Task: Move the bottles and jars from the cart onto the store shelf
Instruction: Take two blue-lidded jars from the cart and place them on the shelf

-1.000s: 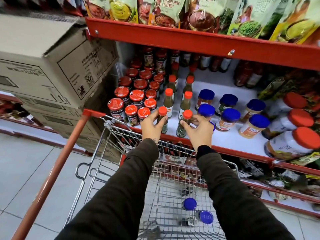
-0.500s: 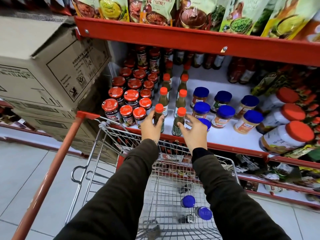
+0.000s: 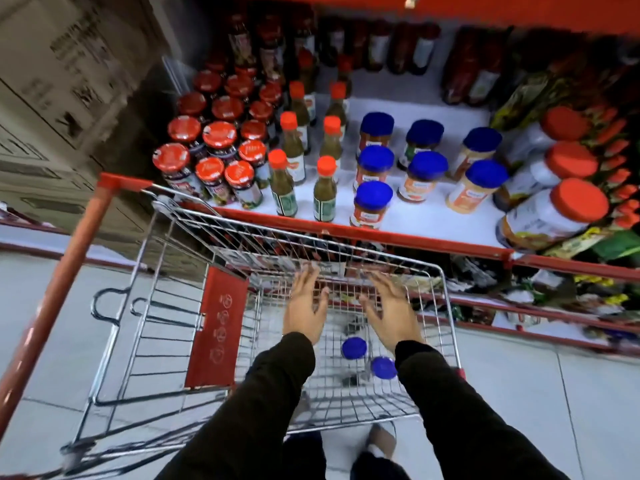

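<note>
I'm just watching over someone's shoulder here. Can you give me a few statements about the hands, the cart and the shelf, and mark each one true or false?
1. Both hands are empty. True: the left hand and right hand are open with fingers spread over the cart.
2. The cart has nothing left in it. False: two blue-lidded jars lie in its basket.
3. Green bottles with orange caps stand on the shelf. True.
4. The blue-lidded jars on the shelf lie on their sides. False: they stand upright.
5. A cardboard box sits to the left of the shelf. True.
</note>
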A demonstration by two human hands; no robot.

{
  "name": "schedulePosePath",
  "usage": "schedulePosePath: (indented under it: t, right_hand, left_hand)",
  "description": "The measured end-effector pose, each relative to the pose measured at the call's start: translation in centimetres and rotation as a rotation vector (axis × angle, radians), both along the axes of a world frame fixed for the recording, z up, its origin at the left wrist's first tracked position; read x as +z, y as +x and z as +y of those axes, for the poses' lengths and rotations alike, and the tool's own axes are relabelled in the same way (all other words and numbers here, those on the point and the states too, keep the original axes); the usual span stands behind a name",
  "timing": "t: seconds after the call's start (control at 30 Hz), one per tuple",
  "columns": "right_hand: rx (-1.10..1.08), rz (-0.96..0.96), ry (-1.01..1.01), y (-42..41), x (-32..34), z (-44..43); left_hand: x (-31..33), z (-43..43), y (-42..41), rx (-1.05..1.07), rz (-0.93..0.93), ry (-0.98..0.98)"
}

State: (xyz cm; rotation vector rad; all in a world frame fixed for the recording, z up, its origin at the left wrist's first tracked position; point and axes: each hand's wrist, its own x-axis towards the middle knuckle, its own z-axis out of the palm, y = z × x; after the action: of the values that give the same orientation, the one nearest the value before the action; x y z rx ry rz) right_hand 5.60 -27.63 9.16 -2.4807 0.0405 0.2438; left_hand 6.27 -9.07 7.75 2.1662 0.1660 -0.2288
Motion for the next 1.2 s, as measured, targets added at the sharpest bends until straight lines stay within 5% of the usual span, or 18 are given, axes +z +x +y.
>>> schedulePosePath:
  t: [0.3, 0.47, 0.77, 1.2]
  right_hand:
    - [0.106, 0.583, -0.121, -5.2, -10.3, -7.8]
    - [0.275, 0.733, -0.15, -5.2, -15.5, -8.7]
    - [0.398, 0.563, -0.324, -4.2, -19.2, -7.8]
    - [0.039, 0.314, 0.0, -4.5, -9.8, -10.3]
  left_hand:
    - [-9.7, -2.9, -4.7, -0.258, 0.384, 0.115]
    - [-15.6, -5.0, -5.6, -0.279, 0.507, 0.112]
    - [-19.9, -7.2, -5.0, -0.094, 0.432, 0.124]
    - [-10.5, -5.7, -5.0, 0.106, 0.305, -0.123]
